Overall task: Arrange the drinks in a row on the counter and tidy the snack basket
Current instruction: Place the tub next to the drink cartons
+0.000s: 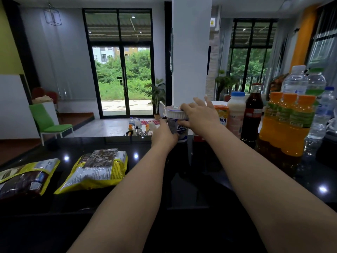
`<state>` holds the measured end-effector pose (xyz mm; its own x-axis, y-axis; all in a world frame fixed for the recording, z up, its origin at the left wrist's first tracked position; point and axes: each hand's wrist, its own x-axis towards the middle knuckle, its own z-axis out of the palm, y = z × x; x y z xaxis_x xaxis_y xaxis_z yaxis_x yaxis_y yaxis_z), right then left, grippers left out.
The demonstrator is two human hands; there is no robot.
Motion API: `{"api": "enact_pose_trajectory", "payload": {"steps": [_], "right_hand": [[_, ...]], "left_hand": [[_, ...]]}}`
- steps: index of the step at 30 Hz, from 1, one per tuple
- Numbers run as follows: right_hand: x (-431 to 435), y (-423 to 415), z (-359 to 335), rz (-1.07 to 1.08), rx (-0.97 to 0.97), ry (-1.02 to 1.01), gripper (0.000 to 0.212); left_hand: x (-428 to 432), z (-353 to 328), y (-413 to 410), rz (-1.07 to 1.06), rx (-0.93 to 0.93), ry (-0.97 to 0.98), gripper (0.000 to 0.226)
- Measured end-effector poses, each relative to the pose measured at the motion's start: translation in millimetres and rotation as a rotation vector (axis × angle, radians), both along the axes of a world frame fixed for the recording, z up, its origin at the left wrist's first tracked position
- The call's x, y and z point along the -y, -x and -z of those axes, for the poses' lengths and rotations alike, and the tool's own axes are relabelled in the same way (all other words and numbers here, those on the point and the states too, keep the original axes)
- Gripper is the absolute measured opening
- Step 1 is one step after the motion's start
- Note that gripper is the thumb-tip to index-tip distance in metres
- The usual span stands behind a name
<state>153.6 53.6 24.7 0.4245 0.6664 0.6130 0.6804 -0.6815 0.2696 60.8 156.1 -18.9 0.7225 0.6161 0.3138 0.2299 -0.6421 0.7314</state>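
A white and blue cup (176, 123) with a lid stands upright at the far edge of the black counter (200, 179). My left hand (164, 134) grips its left side and my right hand (197, 115) lies over its lid and right side. To the right of the cup stand an orange juice carton (222, 114), a milky bottle with a blue cap (236, 112), a dark cola bottle (253, 112), a pack of orange juice bottles (288, 125) and clear water bottles (295, 83). No snack basket is in view.
Two yellow snack bags (96, 170) (25, 178) lie flat on the counter's left part. A white pillar (191, 52) rises behind the cup. Beyond the counter are a green chair (49, 123) and glass doors.
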Motion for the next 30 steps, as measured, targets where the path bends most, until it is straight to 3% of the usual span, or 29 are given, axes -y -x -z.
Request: {"api": "enact_pose_trajectory", "payload": {"steps": [13,22,30], "right_hand": [[11,-2,10,0.01,-0.076,-0.085,0.056],[12,7,14,0.004,-0.074,-0.125,0.058],[33,37,7,-0.036,-0.116,-0.17,0.064]], "left_hand": [[5,4,1,-0.008,0.087,0.034,0.052],[10,3,5,0.042,0.021,-0.03,0.051],[26,-15,35,0.045,0.018,-0.218,0.044]]}}
